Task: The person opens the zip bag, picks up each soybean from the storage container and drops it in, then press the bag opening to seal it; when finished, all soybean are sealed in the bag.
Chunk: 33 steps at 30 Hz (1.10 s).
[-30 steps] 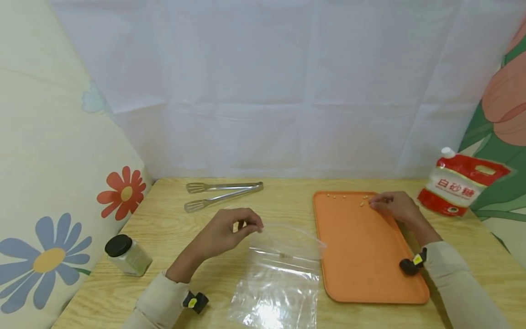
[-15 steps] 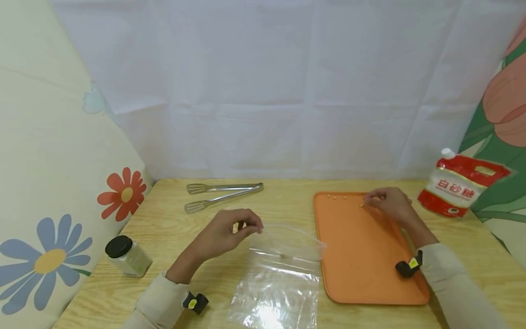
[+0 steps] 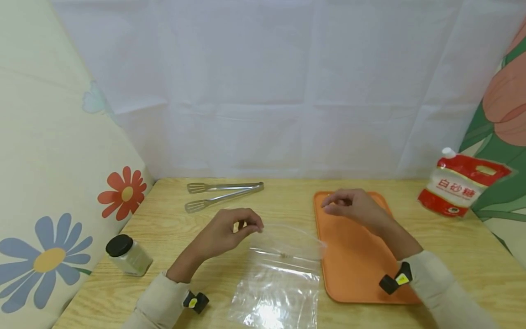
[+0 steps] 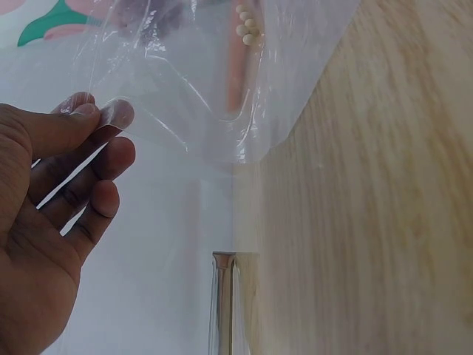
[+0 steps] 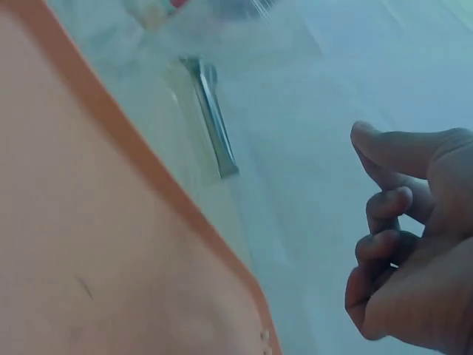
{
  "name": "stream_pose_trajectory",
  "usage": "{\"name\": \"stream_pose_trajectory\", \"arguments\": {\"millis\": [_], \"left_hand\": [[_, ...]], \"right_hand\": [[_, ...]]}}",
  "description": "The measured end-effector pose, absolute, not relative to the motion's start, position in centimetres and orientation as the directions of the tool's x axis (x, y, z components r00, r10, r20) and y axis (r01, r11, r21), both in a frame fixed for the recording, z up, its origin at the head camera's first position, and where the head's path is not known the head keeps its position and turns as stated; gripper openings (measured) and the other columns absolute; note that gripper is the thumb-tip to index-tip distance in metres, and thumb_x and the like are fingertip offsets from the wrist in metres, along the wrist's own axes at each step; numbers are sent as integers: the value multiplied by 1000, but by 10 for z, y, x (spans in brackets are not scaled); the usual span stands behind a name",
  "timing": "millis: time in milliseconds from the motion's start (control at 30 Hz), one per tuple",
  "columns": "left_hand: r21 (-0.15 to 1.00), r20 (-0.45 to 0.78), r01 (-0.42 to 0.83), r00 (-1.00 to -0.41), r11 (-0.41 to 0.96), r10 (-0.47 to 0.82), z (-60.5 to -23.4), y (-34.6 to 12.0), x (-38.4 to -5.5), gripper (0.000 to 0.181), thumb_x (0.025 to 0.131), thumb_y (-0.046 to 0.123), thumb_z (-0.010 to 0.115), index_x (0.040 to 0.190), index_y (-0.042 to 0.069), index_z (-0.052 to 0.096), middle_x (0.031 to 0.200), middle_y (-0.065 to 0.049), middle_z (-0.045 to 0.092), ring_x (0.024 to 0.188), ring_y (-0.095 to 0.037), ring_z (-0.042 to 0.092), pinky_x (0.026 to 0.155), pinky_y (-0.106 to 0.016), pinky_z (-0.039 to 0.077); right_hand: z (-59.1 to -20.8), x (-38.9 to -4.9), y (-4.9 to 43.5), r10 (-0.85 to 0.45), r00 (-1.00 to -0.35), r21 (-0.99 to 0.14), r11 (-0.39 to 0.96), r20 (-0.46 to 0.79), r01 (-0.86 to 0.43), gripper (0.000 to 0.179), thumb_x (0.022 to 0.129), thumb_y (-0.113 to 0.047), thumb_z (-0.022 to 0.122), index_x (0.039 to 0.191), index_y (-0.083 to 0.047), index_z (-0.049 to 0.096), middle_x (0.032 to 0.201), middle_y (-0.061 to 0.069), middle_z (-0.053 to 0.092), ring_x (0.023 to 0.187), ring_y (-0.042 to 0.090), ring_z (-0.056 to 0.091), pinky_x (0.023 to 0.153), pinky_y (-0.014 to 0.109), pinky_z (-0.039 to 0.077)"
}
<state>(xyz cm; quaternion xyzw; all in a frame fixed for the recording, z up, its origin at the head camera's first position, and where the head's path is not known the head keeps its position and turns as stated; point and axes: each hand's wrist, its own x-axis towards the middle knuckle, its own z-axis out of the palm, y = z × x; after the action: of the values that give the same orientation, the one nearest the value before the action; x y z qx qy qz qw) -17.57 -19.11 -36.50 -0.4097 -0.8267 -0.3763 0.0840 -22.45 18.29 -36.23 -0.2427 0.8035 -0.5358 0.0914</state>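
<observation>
My left hand [image 3: 230, 230] pinches the upper edge of a clear zip bag [image 3: 283, 281] between thumb and forefinger, and the bag's mouth gapes. Several pale, round soybeans [image 4: 246, 26] lie inside the bag. Over the far left corner of the orange tray [image 3: 349, 256], my right hand [image 3: 353, 208] has thumb and forefinger pinched together; it appears to hold a soybean, hidden by the fingertips. In the right wrist view a few soybeans [image 5: 265, 336] lie at the tray's rim. My right hand mostly covers that end of the tray in the head view.
Steel tongs [image 3: 223, 194] lie spread at the back left. A black-lidded jar [image 3: 128, 256] stands at the left, and a red-and-white sugar pouch [image 3: 462, 183] at the back right. A white cloth [image 3: 246, 91] hangs behind the wooden table [image 3: 197, 283].
My right hand has moved left across the tray from the soybeans near its far right corner, fingertips pinched. My left hand and the bag have stayed in place.
</observation>
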Motion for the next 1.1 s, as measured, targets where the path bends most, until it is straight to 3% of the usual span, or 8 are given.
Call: {"name": "stream_pose_trajectory", "arguments": {"millis": [133,233,567,733,900,1100], "left_hand": [[555,447,741,-648,378,616,-365,-190,-176,16,96,6,68,104,20,70,96,12,69,68,-9,55,60,-28,49],[554,446,740,-650,381,615,-364,-190,-176,14,96,7,68,104,19,71,96,13,69,69,-8,55,60,-29,49],[570,423,721,-669,394,611,-364,-190,-175,13,96,6,69,103,18,71,97,14,69,70,-9,56,61,-30,49],[569,429,724,-665,389,611,-365,-190,-174,14,95,5,70,103,16,71,97,13,69,71,-8,57,61,-30,49],[566,430,726,-665,392,611,-365,-190,-174,11,96,7,69,103,16,71,97,13,69,70,-8,56,60,-30,49],[563,437,730,-660,387,610,-365,-190,-175,16,95,5,70,102,19,71,95,10,70,74,-6,59,61,-30,49]], "right_hand": [[-358,-210,162,-632,-751,-826,309,192,-472,10,95,-27,73,103,-22,75,94,0,64,81,21,49,69,35,44],[-359,-204,151,-695,-687,-795,284,214,-536,8,95,-24,73,103,-24,75,92,-3,63,82,19,49,72,34,42],[-361,-199,143,-723,-670,-812,284,167,-509,11,95,-23,73,106,-23,74,94,-2,62,84,19,50,73,32,42],[-351,-202,154,-692,-696,-815,284,192,-506,17,97,-27,70,114,-25,72,97,-1,63,85,21,55,72,34,47],[-344,-219,184,-565,-792,-785,373,231,-495,17,97,-32,69,114,-29,70,99,0,63,90,20,55,74,35,48],[-356,-248,232,-422,-882,-743,517,211,-425,25,100,-32,65,118,-15,67,106,7,65,93,28,59,75,37,52]]}}
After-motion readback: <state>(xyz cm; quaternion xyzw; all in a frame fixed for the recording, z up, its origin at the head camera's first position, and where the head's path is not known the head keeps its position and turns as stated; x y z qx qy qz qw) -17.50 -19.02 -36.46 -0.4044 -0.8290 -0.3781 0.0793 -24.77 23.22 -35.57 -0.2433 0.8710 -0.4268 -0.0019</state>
